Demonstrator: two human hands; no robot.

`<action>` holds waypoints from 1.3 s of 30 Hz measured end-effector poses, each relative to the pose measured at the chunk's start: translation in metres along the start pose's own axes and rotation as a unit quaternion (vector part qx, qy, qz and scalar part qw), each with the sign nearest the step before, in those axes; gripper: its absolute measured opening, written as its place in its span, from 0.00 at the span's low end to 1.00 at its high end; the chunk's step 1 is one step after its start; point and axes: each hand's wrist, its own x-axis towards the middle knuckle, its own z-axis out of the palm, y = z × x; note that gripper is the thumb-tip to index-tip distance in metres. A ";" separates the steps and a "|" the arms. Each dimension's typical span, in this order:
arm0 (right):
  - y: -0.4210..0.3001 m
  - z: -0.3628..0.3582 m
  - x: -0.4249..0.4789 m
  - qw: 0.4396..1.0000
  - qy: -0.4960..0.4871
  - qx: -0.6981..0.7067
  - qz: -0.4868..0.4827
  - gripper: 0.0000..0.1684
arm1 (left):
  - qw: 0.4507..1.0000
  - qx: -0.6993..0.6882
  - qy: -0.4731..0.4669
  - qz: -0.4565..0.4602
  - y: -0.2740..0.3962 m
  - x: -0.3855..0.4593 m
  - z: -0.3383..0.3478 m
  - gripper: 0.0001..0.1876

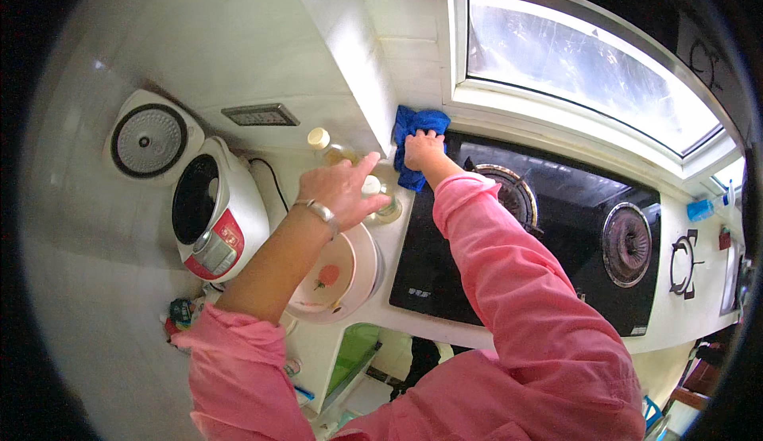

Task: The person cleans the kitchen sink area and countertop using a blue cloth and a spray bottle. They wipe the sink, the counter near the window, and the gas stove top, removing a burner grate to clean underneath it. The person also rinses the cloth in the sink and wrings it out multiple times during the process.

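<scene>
My right hand (pixel 425 150) presses on a blue cloth (pixel 411 120), which lies bunched at the back left corner of a black glass gas cooktop (pixel 441 262). To its left, my left hand (pixel 343 191) hovers with thumb and forefinger spread, near two clear bottles with pale caps. One bottle (pixel 390 210) stands by the cooktop's left edge; the other bottle (pixel 334 154) is farther back, partly hidden by my left hand. Below my left wrist sit nested light bowls, the inner bowl (pixel 334 262) bearing a red strawberry picture.
A white rice cooker (pixel 253 220) stands open at the left. The cooktop has a left burner (pixel 512 196), partly behind my right arm, and a right burner (pixel 630 244). A pan support (pixel 679 265) lies on the counter at the right. A window (pixel 578 59) is behind the cooktop.
</scene>
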 end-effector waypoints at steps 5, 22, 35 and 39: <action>0.002 -0.004 0.000 1.000 0.008 -0.015 -0.011 0.25 | 0.996 0.049 -0.080 -0.007 0.003 0.054 0.040 0.26; -0.040 0.026 -0.103 0.981 -0.066 -0.048 -0.176 0.23 | 0.993 0.072 -0.048 -0.075 -0.116 0.033 0.031 0.21; 0.029 0.000 0.009 0.997 0.066 0.029 -0.025 0.35 | 0.989 0.014 -0.058 -0.133 -0.154 0.036 0.059 0.26; 0.015 0.022 -0.010 0.991 0.111 0.036 -0.068 0.32 | 0.991 -0.005 -0.063 -0.121 -0.169 0.035 0.060 0.30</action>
